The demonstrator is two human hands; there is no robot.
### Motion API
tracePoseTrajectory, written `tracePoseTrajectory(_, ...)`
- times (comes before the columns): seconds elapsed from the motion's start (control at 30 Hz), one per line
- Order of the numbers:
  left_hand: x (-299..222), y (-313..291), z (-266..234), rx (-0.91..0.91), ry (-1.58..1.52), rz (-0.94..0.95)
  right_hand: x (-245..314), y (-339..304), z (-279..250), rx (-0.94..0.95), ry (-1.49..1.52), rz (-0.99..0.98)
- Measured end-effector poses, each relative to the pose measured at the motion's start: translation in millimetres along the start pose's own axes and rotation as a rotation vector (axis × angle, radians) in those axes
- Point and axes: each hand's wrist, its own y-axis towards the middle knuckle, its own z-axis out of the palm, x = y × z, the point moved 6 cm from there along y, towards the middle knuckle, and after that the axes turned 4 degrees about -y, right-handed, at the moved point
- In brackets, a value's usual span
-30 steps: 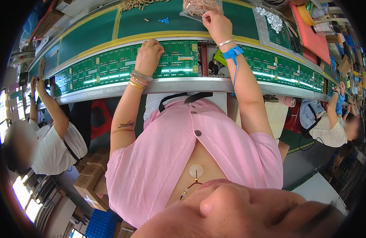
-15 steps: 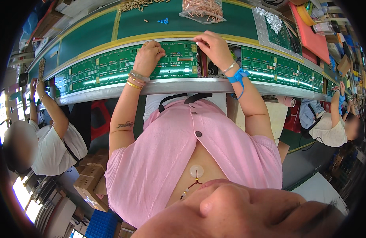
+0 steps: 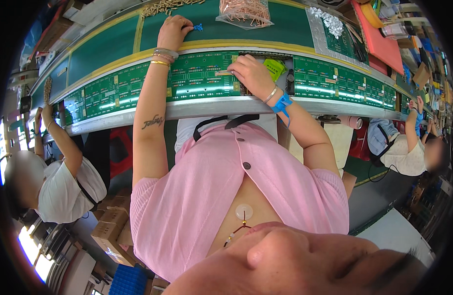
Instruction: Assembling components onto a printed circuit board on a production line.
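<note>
My left hand (image 3: 173, 31) reaches past the rail to the green work surface, its fingers closed at the edge of a small pile of blue components (image 3: 198, 27). Whatever lies between those fingertips is hidden. Below, my right hand (image 3: 252, 74) rests over the right end of a long green circuit board (image 3: 199, 73). Its thumb and fingers are pinched together beside a row of pale copper-coloured strips (image 3: 223, 73) on the board. I cannot make out what, if anything, they hold.
Brass-coloured parts (image 3: 162, 7), a bag of copper pieces (image 3: 245, 12) and white parts (image 3: 329, 22) lie along the back. A second board (image 3: 342, 84) sits right of a gap holding a bright green object (image 3: 274, 70). Co-workers are at both sides; a metal rail (image 3: 212, 107) runs in front.
My left hand has gone from above the board up to the blue pile. My right hand has moved down from the board's top right corner to its right end. The boards have shifted slightly left.
</note>
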Motion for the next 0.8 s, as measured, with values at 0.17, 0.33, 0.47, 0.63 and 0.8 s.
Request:
tracePoseTrajectory(0.17,-11.5,-1.7,-0.1,0.021,0.016,-0.020,4.1,1.3,4.8,0.032,-0.059,-0.045)
tracePoseTrajectory(0.33,-15.6,-6.9,-10.5,-0.061,0.015,-0.001,12.5,1.4,7.2,0.048,-0.171,-0.123)
tracePoseTrajectory(0.47,-23.2,-22.9,-32.8,-0.131,-0.089,-0.049,20.0,-3.9,-1.9,0.035,-0.201,-0.191)
tracePoseTrajectory(0.63,-20.3,-61.4,-43.7,-0.038,-0.340,-0.385,17.2,-16.2,-9.4,-0.002,-0.334,-0.190)
tracePoseTrajectory(0.8,-13.4,-98.4,-43.8,0.065,-0.415,-0.468,-1.3,3.7,-16.4,-0.091,-0.093,-0.081)
